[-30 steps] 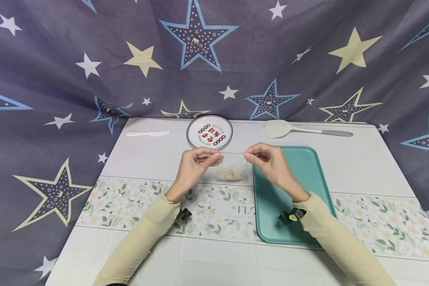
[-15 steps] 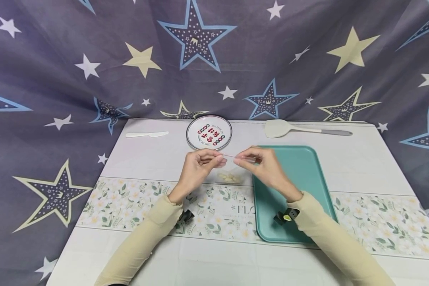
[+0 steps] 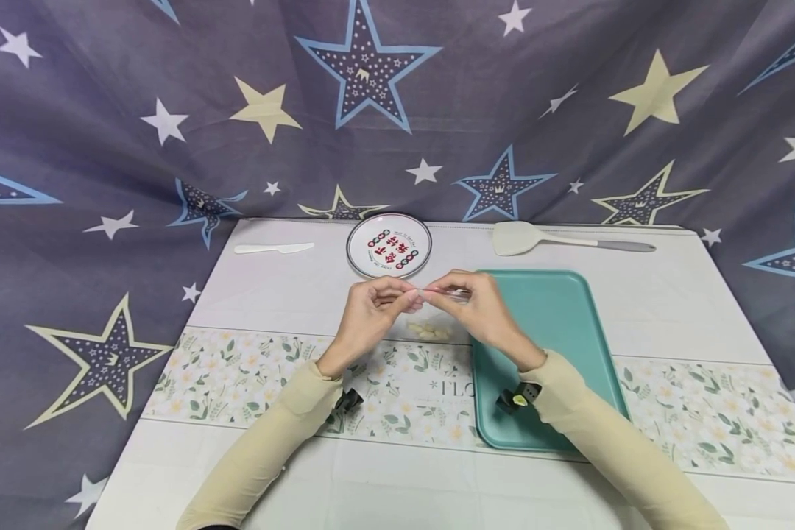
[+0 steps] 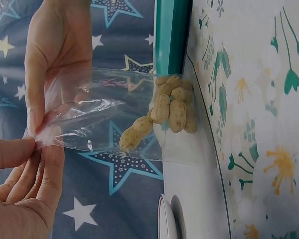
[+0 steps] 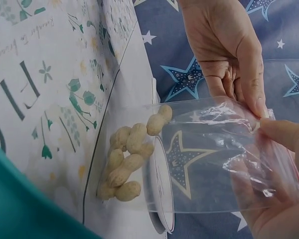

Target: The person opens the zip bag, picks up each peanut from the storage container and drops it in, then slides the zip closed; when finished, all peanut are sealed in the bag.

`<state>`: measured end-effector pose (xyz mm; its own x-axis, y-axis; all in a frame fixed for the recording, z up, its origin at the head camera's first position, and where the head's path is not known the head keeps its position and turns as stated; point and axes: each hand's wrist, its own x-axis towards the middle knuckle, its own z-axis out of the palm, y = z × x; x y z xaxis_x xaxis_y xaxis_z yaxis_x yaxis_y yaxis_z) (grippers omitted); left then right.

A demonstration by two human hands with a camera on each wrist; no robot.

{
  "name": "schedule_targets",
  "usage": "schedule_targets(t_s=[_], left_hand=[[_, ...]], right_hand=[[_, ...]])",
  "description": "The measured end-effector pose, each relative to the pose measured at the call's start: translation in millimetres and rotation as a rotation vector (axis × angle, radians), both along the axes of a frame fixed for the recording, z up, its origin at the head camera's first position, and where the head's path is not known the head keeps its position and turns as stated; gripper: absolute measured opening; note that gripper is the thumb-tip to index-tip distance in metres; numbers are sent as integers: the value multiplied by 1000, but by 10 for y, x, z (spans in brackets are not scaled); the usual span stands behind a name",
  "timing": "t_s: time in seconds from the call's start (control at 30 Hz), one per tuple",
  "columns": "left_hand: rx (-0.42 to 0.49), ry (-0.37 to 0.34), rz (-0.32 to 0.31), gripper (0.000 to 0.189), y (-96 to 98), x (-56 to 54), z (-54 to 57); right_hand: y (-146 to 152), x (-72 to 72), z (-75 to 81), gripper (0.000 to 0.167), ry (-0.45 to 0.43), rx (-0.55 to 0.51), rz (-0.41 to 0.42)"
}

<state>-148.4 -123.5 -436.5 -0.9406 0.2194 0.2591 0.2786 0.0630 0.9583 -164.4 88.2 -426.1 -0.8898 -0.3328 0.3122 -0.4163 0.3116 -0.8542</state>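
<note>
Both hands pinch the top edge of a clear zip bag (image 4: 104,112) above the table. Several unshelled peanuts (image 5: 129,159) lie in its lower end. My left hand (image 3: 371,313) pinches the edge between thumb and fingertips, on the left side. Close against it, my right hand (image 3: 483,313) pinches the same edge, their fingertips almost meeting. A red zip strip shows at the bag's mouth in the right wrist view, beside the right thumb. The bag hangs down from the fingers, and in the head view the hands partly cover it.
A teal tray (image 3: 550,353) lies to the right, under the right forearm. Behind the hands are a round printed plate (image 3: 389,245), a white plastic knife (image 3: 274,249) and a spatula (image 3: 517,238). A star-patterned cloth (image 3: 205,96) hangs behind the table.
My right hand has moved left along the bag's edge to the left hand, closing the gap between them. The left hand has shifted slightly right.
</note>
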Motion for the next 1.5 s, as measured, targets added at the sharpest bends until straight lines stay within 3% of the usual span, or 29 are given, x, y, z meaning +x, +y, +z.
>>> schedule_targets(t_s=[0.33,0.9,1.5], left_hand=[[-17,-4,0,14,-1,-9,-6],[-37,54,45,11,15,25,-46],[-31,16,60,12,-48,-10,-35]], right_hand=[[-20,-10,21,9,-4,50,7],[-37,-1,52,9,-33,57,11],[108,-29,46,10,-26,71,-4]])
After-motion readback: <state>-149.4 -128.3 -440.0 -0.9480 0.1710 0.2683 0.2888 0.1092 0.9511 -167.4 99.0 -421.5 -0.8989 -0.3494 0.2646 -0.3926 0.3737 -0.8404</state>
